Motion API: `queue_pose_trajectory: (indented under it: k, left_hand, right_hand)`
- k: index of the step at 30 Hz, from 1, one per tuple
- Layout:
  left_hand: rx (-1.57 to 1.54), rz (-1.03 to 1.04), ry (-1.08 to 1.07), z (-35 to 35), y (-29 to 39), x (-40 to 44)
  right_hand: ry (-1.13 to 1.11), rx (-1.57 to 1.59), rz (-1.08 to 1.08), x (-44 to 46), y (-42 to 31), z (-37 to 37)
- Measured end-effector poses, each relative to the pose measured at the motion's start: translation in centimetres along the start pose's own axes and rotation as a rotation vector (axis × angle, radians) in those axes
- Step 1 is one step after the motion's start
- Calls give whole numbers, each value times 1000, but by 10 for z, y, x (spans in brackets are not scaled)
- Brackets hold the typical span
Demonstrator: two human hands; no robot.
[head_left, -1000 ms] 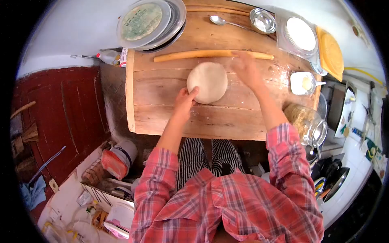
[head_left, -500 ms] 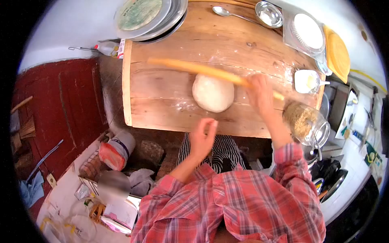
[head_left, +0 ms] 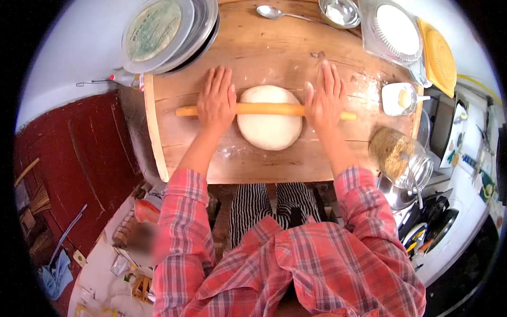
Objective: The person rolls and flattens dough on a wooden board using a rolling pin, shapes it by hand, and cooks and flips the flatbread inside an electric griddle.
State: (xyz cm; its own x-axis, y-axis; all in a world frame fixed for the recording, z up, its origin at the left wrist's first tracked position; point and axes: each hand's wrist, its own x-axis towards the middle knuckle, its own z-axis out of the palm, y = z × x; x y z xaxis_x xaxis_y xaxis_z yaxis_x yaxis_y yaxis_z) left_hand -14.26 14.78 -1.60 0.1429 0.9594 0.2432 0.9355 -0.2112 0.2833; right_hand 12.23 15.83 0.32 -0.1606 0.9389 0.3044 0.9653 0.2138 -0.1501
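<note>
A thin wooden rolling pin [head_left: 269, 109] lies crosswise over a round, slightly flattened piece of dough [head_left: 269, 131] on the wooden table. My left hand [head_left: 216, 100] rests palm down on the pin, left of the dough, with its fingers stretched forward. On the other side, my right hand [head_left: 325, 100] presses flat over the pin in the same way, fingers straight and thumb beside the dough. Both ends of the pin stick out past my hands. Flour dusts the wood around the dough.
Stacked round pans [head_left: 195, 37] with a lid stand at the back left. A spoon [head_left: 270, 11] and a metal bowl [head_left: 340, 13] are at the back. On the right are a plastic container [head_left: 398, 31], a white cup [head_left: 396, 100] and a glass jar [head_left: 396, 150] lying tilted.
The rolling pin has gone from slanting in my right hand to lying level across the dough. My left hand has moved up from the table's front edge onto the pin. The dough looks wider.
</note>
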Motion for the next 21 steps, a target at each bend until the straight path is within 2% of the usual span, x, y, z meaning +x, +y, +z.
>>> queue_pose_trajectory:
  k: [3,5,7,9,11,12,15,17,18,20,21]
  left_hand:
    - [-132,-101,-93,-4,-4,29]
    - [-201,-255,-178,-7,1,38]
    - [24,-108,-58,3,10,2]
    - [-34,-102,-181,-11,34,-53]
    - [-76,-50,-143,-11,35,-79]
    - [-120,1,-104,-9,34,-83]
    - [-112,100,26,12,16,7]
    - [-253,-168,-299,2,19,57]
    - [-257,-174,-310,12,19,60]
    - [-47,-3,10,32,14,72]
    - [73,63,-22,40,17,58]
  right_hand:
    - [60,4,35,31,10,22]
    - [95,-56,65,35,13,20]
    - [-17,55,46,5,9,3]
    - [-195,74,101,-49,1,-13]
    - [-141,-1,63,-95,-10,-25]
    - [-141,-2,72,-87,-9,-19]
    - [-49,-10,126,-28,-3,-2]
    - [138,22,120,17,15,16]
    - [125,21,122,21,19,18]
    - [59,-17,124,35,22,21]
    - [64,-14,122,23,20,18]
